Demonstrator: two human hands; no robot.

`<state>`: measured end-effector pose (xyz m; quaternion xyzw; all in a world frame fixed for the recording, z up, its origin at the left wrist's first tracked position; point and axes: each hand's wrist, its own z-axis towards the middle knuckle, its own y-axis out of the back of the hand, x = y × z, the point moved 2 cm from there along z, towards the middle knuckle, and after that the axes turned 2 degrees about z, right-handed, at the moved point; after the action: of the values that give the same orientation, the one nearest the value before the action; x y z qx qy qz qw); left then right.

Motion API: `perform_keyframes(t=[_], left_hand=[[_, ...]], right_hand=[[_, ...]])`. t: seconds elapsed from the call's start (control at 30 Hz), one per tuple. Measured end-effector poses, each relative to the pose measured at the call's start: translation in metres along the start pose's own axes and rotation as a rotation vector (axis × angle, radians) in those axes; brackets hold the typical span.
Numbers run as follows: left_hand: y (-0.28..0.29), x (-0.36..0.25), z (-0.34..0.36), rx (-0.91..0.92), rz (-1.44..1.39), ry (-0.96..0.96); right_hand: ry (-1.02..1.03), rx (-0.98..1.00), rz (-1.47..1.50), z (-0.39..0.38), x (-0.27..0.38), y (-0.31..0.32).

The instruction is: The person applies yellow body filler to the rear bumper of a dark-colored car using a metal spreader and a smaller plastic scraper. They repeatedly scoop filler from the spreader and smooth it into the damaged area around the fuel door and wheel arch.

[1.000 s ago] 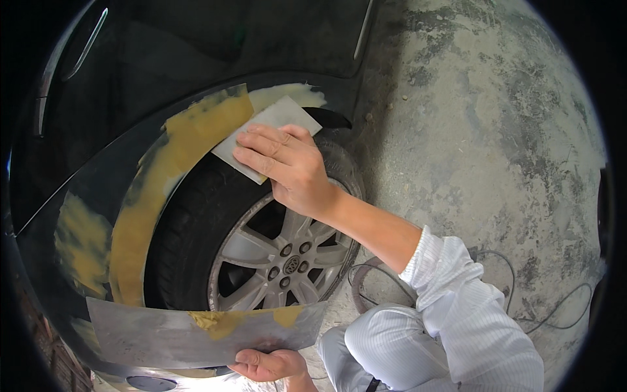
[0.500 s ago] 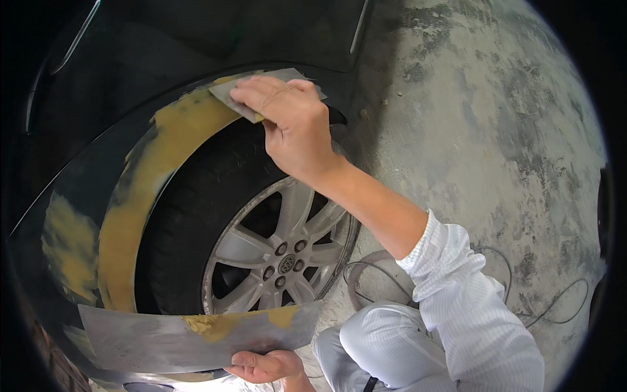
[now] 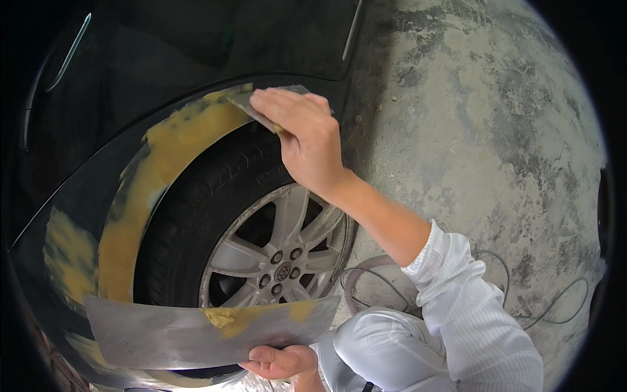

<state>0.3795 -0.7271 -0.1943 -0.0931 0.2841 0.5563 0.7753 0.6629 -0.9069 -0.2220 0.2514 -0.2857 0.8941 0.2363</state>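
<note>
Grey spreader (image 3: pixel 249 108) in RH (image 3: pixel 308 134), sheet (image 3: pixel 173 334) in LH (image 3: pixel 283 361)

Room to pass over tyre (image 3: pixel 186 219), between right hand (image 3: pixel 305 130) and metal sheet (image 3: pixel 157 334). Metal sheet blocks alloy wheel's (image 3: pixel 287 225) near edge; cable (image 3: pixel 507 277) crosses concrete floor (image 3: pixel 457 150).

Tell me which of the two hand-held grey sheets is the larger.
The long sheet in the left hand, with yellow paste along its upper edge; the right hand holds a much smaller sheet.
</note>
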Motion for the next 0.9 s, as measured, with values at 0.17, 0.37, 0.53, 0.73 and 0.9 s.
perform_keyframes(t=[0.17, 0.37, 0.53, 0.73, 0.9], left_hand=[[0.008, 0.008, 0.002, 0.162, -0.042, -0.050], [0.019, 0.025, 0.002, 0.171, -0.016, -0.023], [0.008, 0.011, 0.000, 0.144, -0.003, -0.047], [0.005, 0.004, 0.001, 0.108, -0.013, -0.035], [0.018, 0.015, -0.002, 0.103, -0.014, 0.030]], right_hand=[[-0.037, 0.006, 0.022, 0.017, -0.008, -0.015], [-0.022, 0.038, 0.036, -0.013, -0.002, -0.016], [0.004, 0.072, 0.045, -0.036, 0.001, -0.009], [0.006, 0.004, -0.022, -0.015, -0.009, 0.009], [-0.073, -0.028, 0.005, 0.013, -0.024, -0.003]])
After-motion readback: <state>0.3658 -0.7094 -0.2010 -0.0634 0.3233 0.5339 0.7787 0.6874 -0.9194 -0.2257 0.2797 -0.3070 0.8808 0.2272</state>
